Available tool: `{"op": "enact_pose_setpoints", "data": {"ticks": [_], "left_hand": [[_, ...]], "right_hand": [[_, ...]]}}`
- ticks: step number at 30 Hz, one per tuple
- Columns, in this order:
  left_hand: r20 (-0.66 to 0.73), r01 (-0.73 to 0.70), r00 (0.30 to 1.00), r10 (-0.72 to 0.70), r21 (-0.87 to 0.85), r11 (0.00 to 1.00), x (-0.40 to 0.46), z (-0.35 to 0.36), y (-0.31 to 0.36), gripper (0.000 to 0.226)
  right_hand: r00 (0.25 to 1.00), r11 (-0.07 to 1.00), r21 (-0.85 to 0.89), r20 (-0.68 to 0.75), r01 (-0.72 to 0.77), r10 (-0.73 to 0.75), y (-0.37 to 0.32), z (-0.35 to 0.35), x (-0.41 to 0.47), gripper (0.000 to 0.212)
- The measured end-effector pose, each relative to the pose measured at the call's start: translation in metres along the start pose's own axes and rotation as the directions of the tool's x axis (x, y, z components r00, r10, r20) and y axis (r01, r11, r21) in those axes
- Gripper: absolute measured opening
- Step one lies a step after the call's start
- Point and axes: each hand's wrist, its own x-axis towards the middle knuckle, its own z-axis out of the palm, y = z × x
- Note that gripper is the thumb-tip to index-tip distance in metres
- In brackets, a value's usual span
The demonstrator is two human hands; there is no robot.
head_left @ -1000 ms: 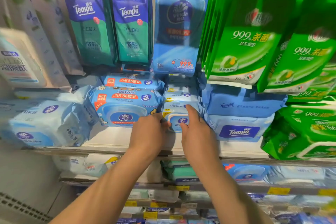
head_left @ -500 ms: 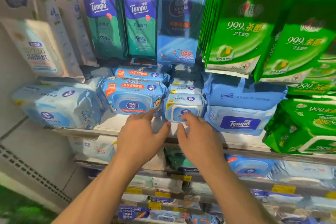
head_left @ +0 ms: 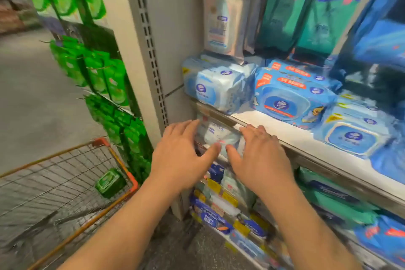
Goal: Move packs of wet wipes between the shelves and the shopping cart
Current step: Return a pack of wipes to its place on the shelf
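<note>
My left hand (head_left: 183,155) and my right hand (head_left: 258,158) hover side by side in front of the shelving, fingers spread and holding nothing. Behind them a pale blue-white pack of wet wipes (head_left: 219,136) lies on the lower shelf, partly hidden by my fingers. On the shelf above sit blue lidded wipe packs (head_left: 287,101) and a small blue pack with a white lid (head_left: 352,136). The orange-rimmed wire shopping cart (head_left: 122,166) stands at lower left with one green wipe pack (head_left: 109,182) inside.
Green packs hang on a rack (head_left: 103,76) left of the grey shelf upright (head_left: 151,50). Tempo packs (head_left: 306,6) hang above the shelf. Lower shelves carry more packs behind yellow price tags (head_left: 228,197). An aisle floor (head_left: 32,98) stretches away to the left.
The view has swung left and down, bringing the cart into sight. Both hands have left the small blue pack on the shelf and dropped, empty, toward the lower shelf.
</note>
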Motion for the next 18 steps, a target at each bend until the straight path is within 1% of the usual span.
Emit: {"op": "enact_pose_setpoints", "data": {"ticks": [2, 4, 7, 10, 13, 16, 18], "left_hand": [[-0.027, 0.055, 0.998, -0.055, -0.008, 0.998, -0.011, -0.014, -0.028, 0.089], [-0.023, 0.107, 0.994, -0.107, -0.006, 0.994, -0.021, -0.028, -0.058, 0.091], [-0.01, 0.191, 0.982, -0.191, -0.001, 0.982, -0.039, -0.05, -0.11, 0.085], [-0.004, 0.257, 0.966, -0.257, -0.002, 0.966, -0.061, -0.076, -0.166, 0.084], [0.045, 0.35, 0.936, -0.35, 0.005, 0.937, -0.083, -0.102, -0.225, 0.082], [0.105, 0.428, 0.898, -0.427, 0.018, 0.904, -0.101, -0.119, -0.283, 0.085], [0.136, 0.472, 0.873, -0.468, 0.006, 0.882, -0.11, -0.126, -0.316, 0.085]], "right_hand": [[0.998, 0.998, -0.001, -0.01, 0.063, -0.063, -0.032, 0.009, 0.002, 0.056], [0.994, 0.994, 0.017, 0.006, 0.112, -0.112, -0.064, 0.019, 0.003, 0.06], [0.984, 0.985, 0.027, 0.051, 0.172, -0.173, -0.116, 0.035, 0.004, 0.063], [0.974, 0.975, 0.026, 0.061, 0.219, -0.22, -0.174, 0.056, -0.001, 0.058], [0.957, 0.959, 0.013, 0.075, 0.281, -0.282, -0.235, 0.078, -0.007, 0.06], [0.938, 0.951, 0.043, 0.152, 0.307, -0.31, -0.293, 0.1, -0.013, 0.064], [0.93, 0.946, 0.076, 0.174, 0.314, -0.323, -0.324, 0.115, -0.018, 0.063]]}}
